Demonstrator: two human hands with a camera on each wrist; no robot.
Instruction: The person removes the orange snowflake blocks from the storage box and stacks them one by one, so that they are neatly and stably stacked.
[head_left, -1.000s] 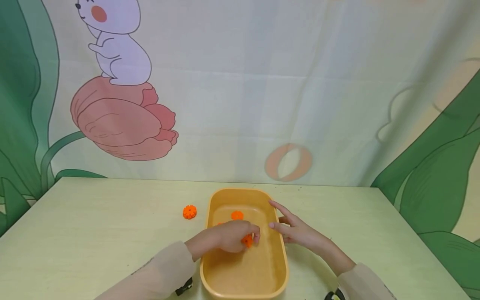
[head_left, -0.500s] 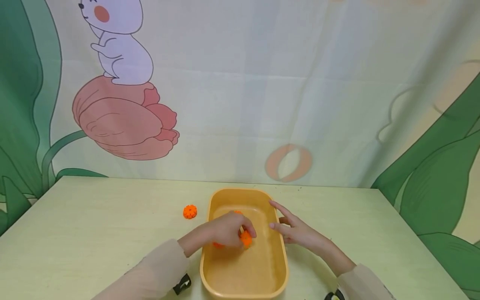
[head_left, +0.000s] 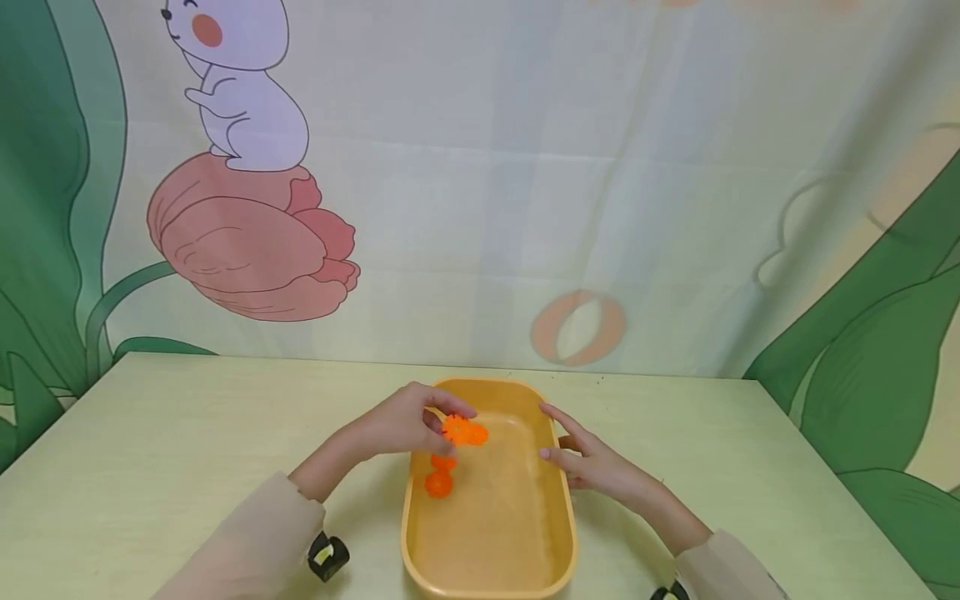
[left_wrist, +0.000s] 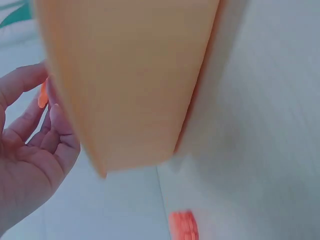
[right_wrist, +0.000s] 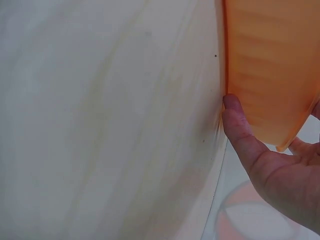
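L hand [head_left: 405,421]: pinches orange pc [head_left: 455,429] nr tub's [head_left: 502,533] L edge; grip lightly!
R hand [head_left: 596,462]: fingers spread; brace R edge

Person, one; part visible: forearms, with left hand [head_left: 401,421] and right hand [head_left: 600,458], both bare. Left sleeve [head_left: 247,542] and right sleeve [head_left: 723,567]: long, pale beige, loose, ending in wide cuffs; the right bears a thin dark mark, too small to read. Left wrist device [head_left: 328,557]: compact, black, yellow-green patch, beside the cuff, farther from the bench's [head_left: 187,442] back edge than the hand. Right wrist device [head_left: 669,592]: black, similar patch, partly out of view.
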